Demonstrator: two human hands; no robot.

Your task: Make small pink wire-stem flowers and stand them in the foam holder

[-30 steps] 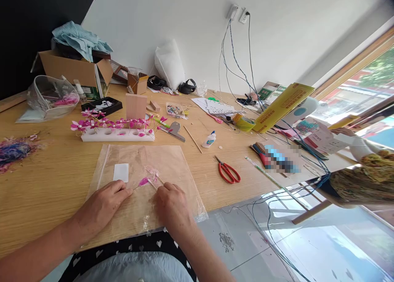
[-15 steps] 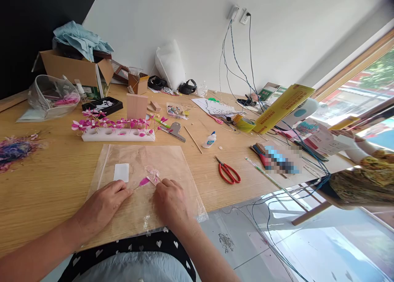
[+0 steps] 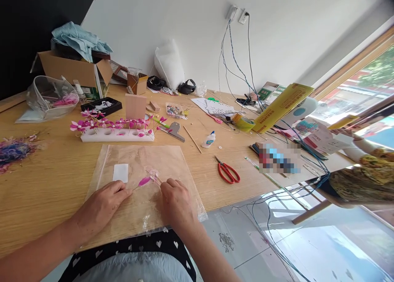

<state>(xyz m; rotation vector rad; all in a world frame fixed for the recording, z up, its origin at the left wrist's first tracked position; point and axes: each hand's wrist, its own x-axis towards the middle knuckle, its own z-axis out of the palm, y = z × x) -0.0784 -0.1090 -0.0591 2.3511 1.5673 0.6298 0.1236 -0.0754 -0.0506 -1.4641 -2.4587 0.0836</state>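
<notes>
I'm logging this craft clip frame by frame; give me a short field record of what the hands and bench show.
left hand: rests on plastic sheet, fingertips at the wire of a pink petal
right hand: pinches a thin stick touching the petal
behind sheet: white foam block holding pink flowers
right of sheet: red scissors, glue bottle
surface: wooden table

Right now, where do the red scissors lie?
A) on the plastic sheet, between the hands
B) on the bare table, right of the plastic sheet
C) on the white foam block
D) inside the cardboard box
B: the red scissors lie on the bare table, right of the plastic sheet and apart from both hands.
</notes>
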